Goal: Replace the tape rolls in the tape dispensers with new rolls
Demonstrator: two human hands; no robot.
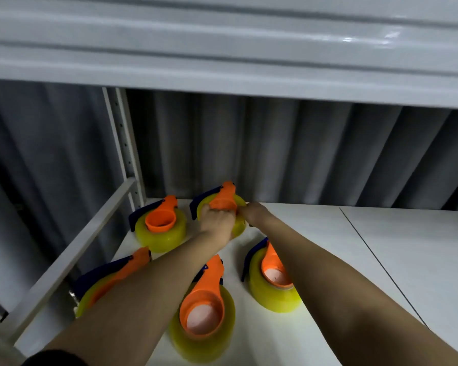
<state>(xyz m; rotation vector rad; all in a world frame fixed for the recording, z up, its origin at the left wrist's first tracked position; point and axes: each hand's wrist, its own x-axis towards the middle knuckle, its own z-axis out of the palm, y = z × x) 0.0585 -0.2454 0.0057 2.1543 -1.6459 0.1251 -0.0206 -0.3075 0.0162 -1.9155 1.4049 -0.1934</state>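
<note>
Several orange tape dispensers with yellow rolls lie on a white shelf [328, 249]. Both hands reach to the far one [224, 198] at the back centre, lifted slightly off the shelf. My left hand [217, 220] grips its orange hub and yellow roll from the near side. My right hand [253, 213] touches the roll's right edge; its fingers are hidden behind the roll. Another dispenser [160, 225] sits back left, one [111, 281] near left under my forearm, one [204, 307] near centre, one [273, 276] to the right.
A white shelf board [222, 48] hangs low overhead. A perforated upright post [124, 146] and a slanted rail [72, 249] bound the left side. A grey curtain [302, 149] closes the back. A seam [381, 265] splits the shelf surface on the right.
</note>
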